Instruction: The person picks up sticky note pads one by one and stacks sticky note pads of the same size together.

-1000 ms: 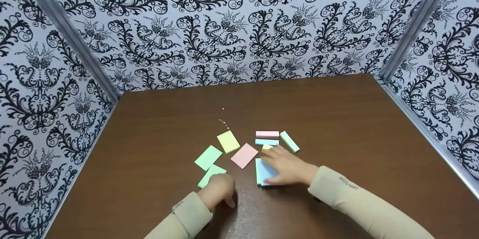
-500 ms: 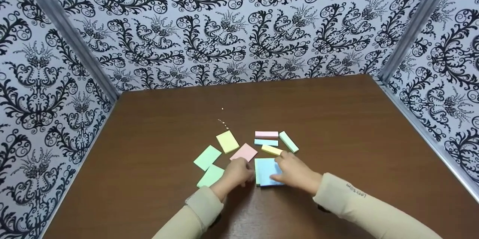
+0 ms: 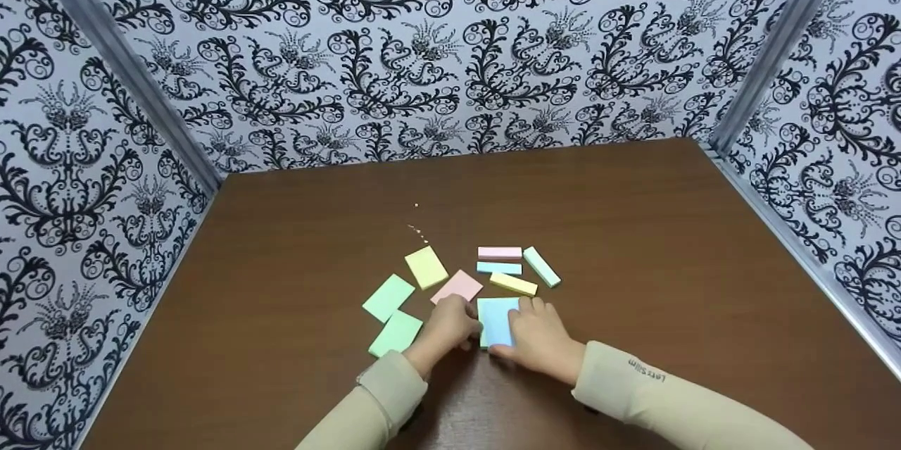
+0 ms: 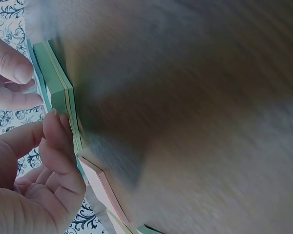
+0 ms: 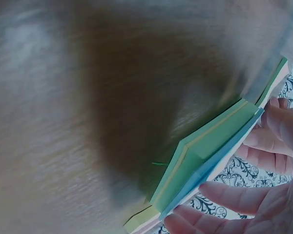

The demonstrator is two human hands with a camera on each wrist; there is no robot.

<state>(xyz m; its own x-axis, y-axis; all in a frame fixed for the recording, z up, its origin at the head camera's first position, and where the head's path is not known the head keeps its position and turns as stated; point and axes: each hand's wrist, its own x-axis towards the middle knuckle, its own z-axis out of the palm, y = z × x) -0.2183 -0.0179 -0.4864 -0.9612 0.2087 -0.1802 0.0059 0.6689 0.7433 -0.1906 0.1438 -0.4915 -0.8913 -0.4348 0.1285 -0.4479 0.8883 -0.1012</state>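
A stack of sticky notes lies in front of me, a blue pad [image 3: 497,327] on top and a green pad [image 4: 56,80] beneath it. My right hand [image 3: 540,336] holds the blue pad at its right side, thumb at the near edge and fingers at the far edge. At the stack's left edge, my left hand [image 3: 450,323] has curled fingers and thumb against the side of the pads. A thin yellow layer shows within the green in the right wrist view. The blue pad's right part is hidden under my right hand.
Left of the stack lie a pink pad [image 3: 457,285], a yellow pad [image 3: 426,267] and two green pads [image 3: 388,297]. Behind it are narrow pink [image 3: 500,252], blue [image 3: 499,268], yellow [image 3: 514,284] and mint [image 3: 541,267] blocks. Patterned walls [image 3: 450,48] enclose the brown table [image 3: 317,225].
My left hand has moved right from the near green pad to the stack's left edge. My right hand slid right along the blue pad, then back left onto it.
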